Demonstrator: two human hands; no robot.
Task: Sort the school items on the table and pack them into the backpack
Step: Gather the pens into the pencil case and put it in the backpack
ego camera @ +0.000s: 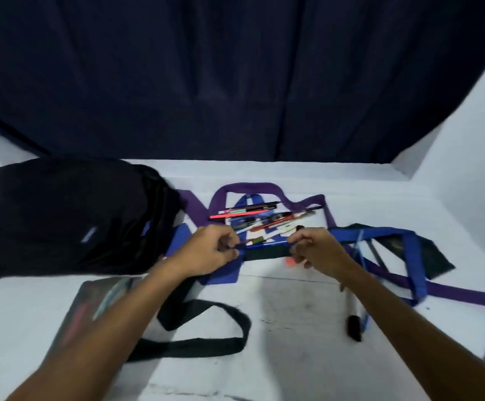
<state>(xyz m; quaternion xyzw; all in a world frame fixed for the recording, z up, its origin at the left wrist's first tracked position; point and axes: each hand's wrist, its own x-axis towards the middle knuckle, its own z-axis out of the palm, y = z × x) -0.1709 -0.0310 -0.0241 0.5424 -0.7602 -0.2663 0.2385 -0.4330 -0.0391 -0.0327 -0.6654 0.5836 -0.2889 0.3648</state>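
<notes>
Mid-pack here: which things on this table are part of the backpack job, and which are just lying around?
Part of the job:
- black backpack
- pile of pens
- pens held between left hand and right hand
- marker near the right forearm
- book under the left forearm

Lying about:
- purple strap
- blue strap
- dark curtain

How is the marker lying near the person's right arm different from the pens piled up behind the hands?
The black-capped marker lies alone near the right forearm; the pens lie bunched together beyond the hands. The marker points roughly toward the person; the pens lie mostly crosswise. The marker looks thicker. Both rest on the white table, untouched.
</notes>
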